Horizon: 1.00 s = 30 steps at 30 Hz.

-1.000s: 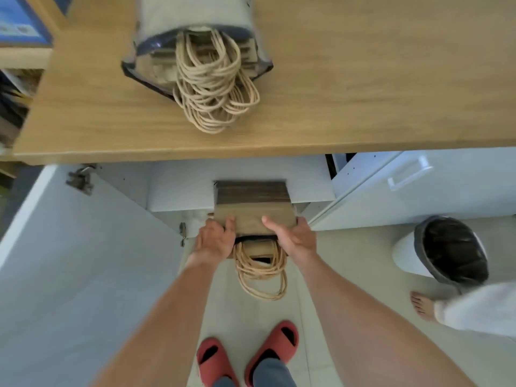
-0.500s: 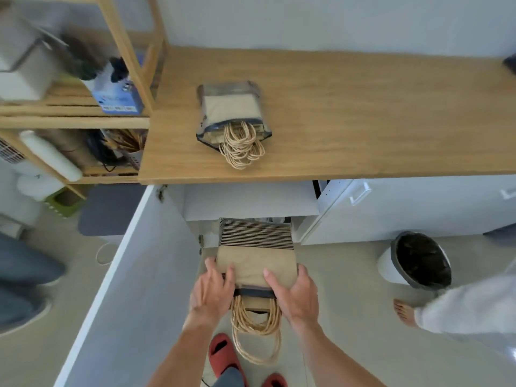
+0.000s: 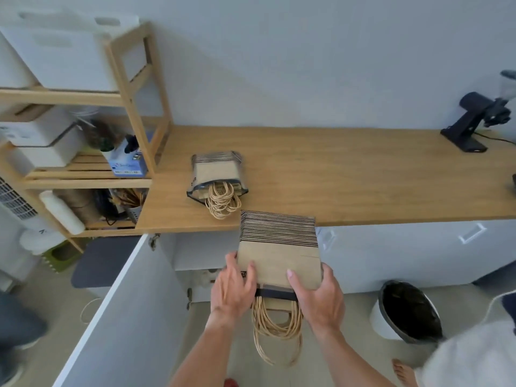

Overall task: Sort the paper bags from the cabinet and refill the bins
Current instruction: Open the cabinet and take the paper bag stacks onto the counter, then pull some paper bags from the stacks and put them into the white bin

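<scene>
Hands meet on 1 bundle of brown paper bags (image 3: 279, 255), held in the air just in front of the wooden countertop (image 3: 349, 177), its far edge overlapping the counter's front lip in the view. The left hand (image 3: 233, 289) presses flat against the bundle's left side, fingers spread and nearly straight across the top sheet. The right hand (image 3: 318, 296) cups the right corner, thumb laid on top and fingers wrapped down around the edge. A dark band (image 3: 275, 293) runs across the stack between the 2 hands, and the twisted paper handles (image 3: 276, 331) hang loose below it.

On the countertop, a second bundle of paper bags (image 3: 216, 174) lies flat in a clear wrapper, handles spilling toward the front edge, well apart from the held one. Below, the white cabinet door (image 3: 117, 317) stands swung out to the left. A wooden shelf unit (image 3: 134, 107) stands left of the counter, with white bins (image 3: 55, 57) on its upper levels. A round waste bin (image 3: 407, 311) with a black liner sits on the floor to the right.
</scene>
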Motion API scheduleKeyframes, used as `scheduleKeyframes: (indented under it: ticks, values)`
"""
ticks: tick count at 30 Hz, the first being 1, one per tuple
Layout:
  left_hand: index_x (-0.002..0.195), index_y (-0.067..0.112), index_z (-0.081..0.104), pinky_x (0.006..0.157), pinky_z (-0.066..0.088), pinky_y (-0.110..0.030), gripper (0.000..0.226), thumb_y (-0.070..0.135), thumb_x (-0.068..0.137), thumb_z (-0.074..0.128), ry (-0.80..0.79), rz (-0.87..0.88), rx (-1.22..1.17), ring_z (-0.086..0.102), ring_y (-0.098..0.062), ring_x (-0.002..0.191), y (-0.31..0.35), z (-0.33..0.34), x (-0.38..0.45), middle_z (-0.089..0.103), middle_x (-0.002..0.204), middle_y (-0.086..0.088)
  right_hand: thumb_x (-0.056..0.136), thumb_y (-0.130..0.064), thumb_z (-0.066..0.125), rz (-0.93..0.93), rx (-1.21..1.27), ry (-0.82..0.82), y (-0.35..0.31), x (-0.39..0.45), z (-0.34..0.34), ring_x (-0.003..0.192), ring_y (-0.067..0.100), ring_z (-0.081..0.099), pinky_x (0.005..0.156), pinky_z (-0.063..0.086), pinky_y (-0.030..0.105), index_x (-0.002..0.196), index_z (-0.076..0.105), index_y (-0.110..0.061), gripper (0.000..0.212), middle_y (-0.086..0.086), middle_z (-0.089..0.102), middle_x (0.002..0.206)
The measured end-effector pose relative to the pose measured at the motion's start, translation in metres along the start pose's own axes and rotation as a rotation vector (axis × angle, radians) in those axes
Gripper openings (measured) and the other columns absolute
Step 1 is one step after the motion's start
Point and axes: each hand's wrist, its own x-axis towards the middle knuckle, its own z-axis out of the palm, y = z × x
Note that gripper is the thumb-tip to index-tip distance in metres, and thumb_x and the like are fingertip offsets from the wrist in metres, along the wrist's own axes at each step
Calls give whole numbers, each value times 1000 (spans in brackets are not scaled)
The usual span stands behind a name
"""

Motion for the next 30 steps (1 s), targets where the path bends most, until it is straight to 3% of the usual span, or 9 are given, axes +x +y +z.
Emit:
scheduleKeyframes:
  ticks: [5,9,13,15,17,19,23,27,30]
  values:
    - [120,16,40,68,44,-35,38,46,98,38,18,63,-22,56,-24,76,36,13,65,58,88,-2,72,-71,70,-47,-18,13,-24,74,0,87,14,57,72,46,31,113,57,-30,59,-10,63,100]
    - [109,14,41,78,53,-44,28,39,103,29,-129,109,37,57,-29,78,51,28,129,51,106,-11,71,-75,65,-80,-71,-2,-37,138,24,88,17,60,73,49,33,108,57,-29,59,-9,63,97]
    - [127,7,41,88,49,-44,45,43,102,33,-144,0,14,60,-36,99,52,40,196,53,100,-8,71,-80,57,-64,-133,-57,-50,197,60,88,18,59,73,50,35,107,56,-29,63,-7,62,98]
    - [128,10,40,90,48,-51,44,41,102,23,-222,17,83,55,-42,97,54,52,219,52,117,-21,71,-81,54,-27,-163,-77,-50,219,72,91,20,60,77,51,37,111,56,-26,68,-4,63,101]
    - [135,14,35,98,44,-54,39,25,103,16,-290,-13,138,43,-53,115,61,67,239,26,142,-42,71,-81,53,11,-152,-83,-54,242,84,96,22,61,82,52,40,115,55,-26,71,-3,63,105]
    - [143,12,29,107,33,-54,43,23,103,16,-268,-81,93,21,-56,135,71,76,263,3,152,-41,72,-80,53,37,-118,-95,-60,264,96,102,25,61,85,52,42,122,52,-26,74,0,62,111]
    - [154,4,-8,115,18,-51,70,41,104,24,-203,-140,15,24,-45,137,88,83,292,20,151,-29,85,-69,57,67,-88,-120,-64,286,112,116,29,56,90,47,41,144,35,-30,74,6,56,131]
    - [155,14,-9,116,16,-51,69,41,104,27,-143,-134,-12,20,-44,140,97,88,304,22,152,-27,90,-65,55,57,-89,-135,-68,303,117,122,31,52,95,44,42,152,27,-31,77,9,53,138]
    - [156,7,-4,115,19,-51,75,48,102,27,-75,-214,32,24,-44,139,104,94,308,27,152,-23,91,-66,51,42,-132,-160,-69,320,120,123,32,51,93,43,42,156,21,-30,81,10,51,141]
